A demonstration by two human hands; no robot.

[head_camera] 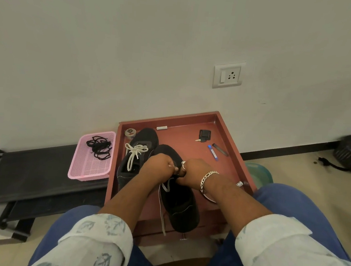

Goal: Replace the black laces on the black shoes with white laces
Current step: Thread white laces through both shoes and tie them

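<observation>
No writing I can read. Two black shoes on the red tray (229,137): far shoe (139,151) already white-laced, near shoe (180,205) under my left hand (161,163) and right hand (192,170), both pinching its white lace (162,203). Black laces (99,147) lie in one pink basket (92,168).

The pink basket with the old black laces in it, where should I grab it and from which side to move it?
Grip the pink basket by its near rim, coming from above on the person's left. The rim is a firm raised edge, the near part is bare, and the black laces lie bunched at the far end. Its right side sits close against the red tray, leaving little finger room there.
</observation>
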